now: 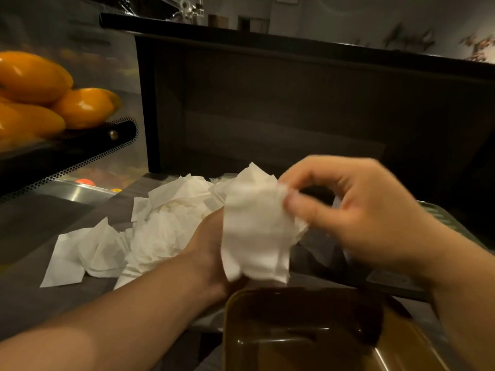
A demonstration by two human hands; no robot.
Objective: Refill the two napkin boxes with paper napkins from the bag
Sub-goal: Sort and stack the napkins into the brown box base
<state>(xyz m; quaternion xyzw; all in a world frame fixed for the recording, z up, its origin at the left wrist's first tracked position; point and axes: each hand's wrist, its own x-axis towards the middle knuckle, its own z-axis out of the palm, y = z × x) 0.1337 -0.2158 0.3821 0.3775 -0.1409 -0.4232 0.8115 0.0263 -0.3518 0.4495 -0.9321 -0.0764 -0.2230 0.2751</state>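
**Below both hands, the open box waits for the napkins**

Directly under the left hand (211, 253), and a little toward the person, stands a dark napkin box (302, 330) with its mouth open upward; it looks empty inside. The left hand grips a bunch of white paper napkins (254, 231) from below, with its fingers hidden behind the paper. The bunch stands almost upright, its long axis vertical. The right hand (356, 210) is at the right of the bunch and pinches its upper edge between thumb and forefinger. Beyond the left hand, on the tabletop (32, 298), lies a loose heap of more napkins (160, 223) on what seems to be the torn white paper bag (67, 263). I judge the coming move is short: straight down, since the box is nearer to the left hand than the heap is. A second box I cannot identify.
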